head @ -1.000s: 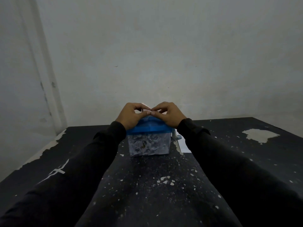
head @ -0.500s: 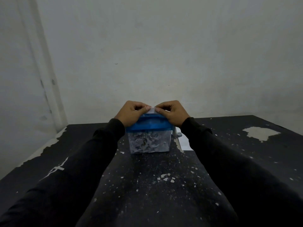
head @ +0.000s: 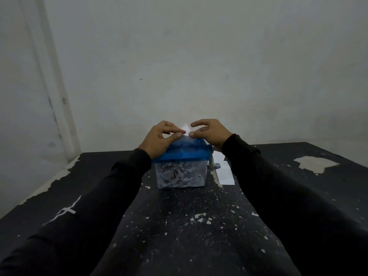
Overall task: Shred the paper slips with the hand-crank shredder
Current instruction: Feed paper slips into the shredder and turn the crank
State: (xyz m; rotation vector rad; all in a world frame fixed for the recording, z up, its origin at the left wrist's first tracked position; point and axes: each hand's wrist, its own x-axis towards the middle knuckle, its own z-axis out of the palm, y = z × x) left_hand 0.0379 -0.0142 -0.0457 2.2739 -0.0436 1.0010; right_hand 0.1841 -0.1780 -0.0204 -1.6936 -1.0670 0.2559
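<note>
Right hand [head: 211, 133] has loosened off the slip [head: 186, 128].

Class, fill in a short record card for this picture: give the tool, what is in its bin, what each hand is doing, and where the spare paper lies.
tool: blue-topped shredder on the black table
bin: clear, holds shreds
left hand: pinches the paper slip at the top slot
right hand: fingers loosely curled, thumb tip at the slip
crank: untouched, on the shredder's right side
spare paper: flat, right of the shredder
</note>
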